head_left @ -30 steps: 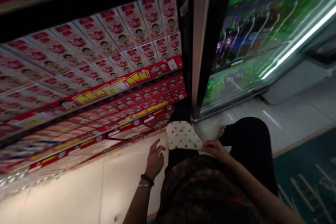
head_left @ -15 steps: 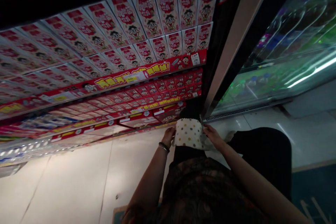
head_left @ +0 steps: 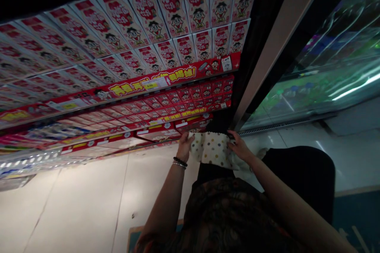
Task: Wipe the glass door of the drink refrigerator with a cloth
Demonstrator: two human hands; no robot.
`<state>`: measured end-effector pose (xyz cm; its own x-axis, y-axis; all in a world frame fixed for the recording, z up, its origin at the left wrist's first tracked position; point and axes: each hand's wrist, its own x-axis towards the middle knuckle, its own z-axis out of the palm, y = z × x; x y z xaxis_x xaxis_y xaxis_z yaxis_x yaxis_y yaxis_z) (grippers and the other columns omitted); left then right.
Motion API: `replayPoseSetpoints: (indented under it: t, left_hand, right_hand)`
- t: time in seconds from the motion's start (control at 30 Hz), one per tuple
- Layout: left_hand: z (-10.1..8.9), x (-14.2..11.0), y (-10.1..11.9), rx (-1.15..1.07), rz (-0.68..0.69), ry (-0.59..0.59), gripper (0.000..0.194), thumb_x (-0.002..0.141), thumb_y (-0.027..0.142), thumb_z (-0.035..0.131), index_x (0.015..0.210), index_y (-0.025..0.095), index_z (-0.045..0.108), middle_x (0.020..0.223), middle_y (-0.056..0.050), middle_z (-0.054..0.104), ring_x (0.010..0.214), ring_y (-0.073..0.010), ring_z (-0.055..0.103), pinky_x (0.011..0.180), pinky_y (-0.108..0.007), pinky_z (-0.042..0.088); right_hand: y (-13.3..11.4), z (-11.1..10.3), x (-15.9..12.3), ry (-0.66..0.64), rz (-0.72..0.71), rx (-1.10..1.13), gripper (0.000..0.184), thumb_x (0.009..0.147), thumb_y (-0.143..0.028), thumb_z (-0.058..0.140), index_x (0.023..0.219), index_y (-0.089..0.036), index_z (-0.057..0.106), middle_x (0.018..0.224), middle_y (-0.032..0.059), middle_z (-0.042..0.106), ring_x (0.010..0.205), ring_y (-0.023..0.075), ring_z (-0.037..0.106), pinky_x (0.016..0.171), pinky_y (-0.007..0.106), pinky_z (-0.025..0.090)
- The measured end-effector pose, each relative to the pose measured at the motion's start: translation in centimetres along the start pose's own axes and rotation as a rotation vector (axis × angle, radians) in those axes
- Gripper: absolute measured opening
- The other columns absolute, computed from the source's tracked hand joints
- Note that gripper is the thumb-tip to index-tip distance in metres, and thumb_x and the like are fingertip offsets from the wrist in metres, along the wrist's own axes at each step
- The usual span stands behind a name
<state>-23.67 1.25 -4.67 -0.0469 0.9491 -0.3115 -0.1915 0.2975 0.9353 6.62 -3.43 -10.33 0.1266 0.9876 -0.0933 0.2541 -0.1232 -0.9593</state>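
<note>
A cream cloth with grey and yellow polka dots lies across my dark-clad leg, its top edge scalloped. My left hand pinches the cloth's left edge and holds that side out from the leg. At the opposite edge, my right hand has its thumb and fingers on the cloth near the upper right corner; the exact grip is small and dim. What the cloth is, beyond a dotted piece of fabric, I cannot make out.
Shelves of red-and-white drink cartons rise ahead and to the left, with red boxes at the bottom. A glass-fronted cooler stands at the right behind a metal frame post. Pale floor tiles and a teal mat lie below.
My left hand has moved left and slightly up, drawing the cloth's left side outward so it spreads wider. My right hand has shifted slightly up along its edge. The view has shifted a little.
</note>
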Motion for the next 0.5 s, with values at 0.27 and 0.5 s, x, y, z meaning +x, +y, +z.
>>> replayPoseSetpoints:
  t: [0.27, 0.5]
  left_hand:
    - [-2.2, -4.4, 6.6, 0.060, 0.003, -0.247, 0.040, 0.077, 0.041, 0.095, 0.098, 0.019, 0.070, 0.086, -0.001, 0.071, 0.075, -0.0147, 0.064, 0.068, -0.024, 0.050]
    - [-4.3, -6.7, 6.5, 0.059, -0.078, -0.267, 0.040, 0.080, 0.044, 0.095, 0.095, 0.018, 0.069, 0.079, 0.000, 0.068, 0.066, -0.0121, 0.061, 0.061, -0.022, 0.049]
  right_hand:
    - [-5.9, -3.8, -3.2, -0.052, -0.205, -0.207, 0.009, 0.080, -0.025, 0.064, 0.084, -0.024, 0.056, 0.102, 0.0077, 0.070, 0.107, 0.0292, 0.062, 0.103, 0.047, 0.044]
    - [-9.2, -7.9, -11.0, -0.344, 0.063, -0.034, 0.020, 0.102, -0.044, 0.063, 0.100, -0.025, 0.065, 0.085, -0.0010, 0.061, 0.078, 0.0169, 0.055, 0.071, 0.031, 0.041]
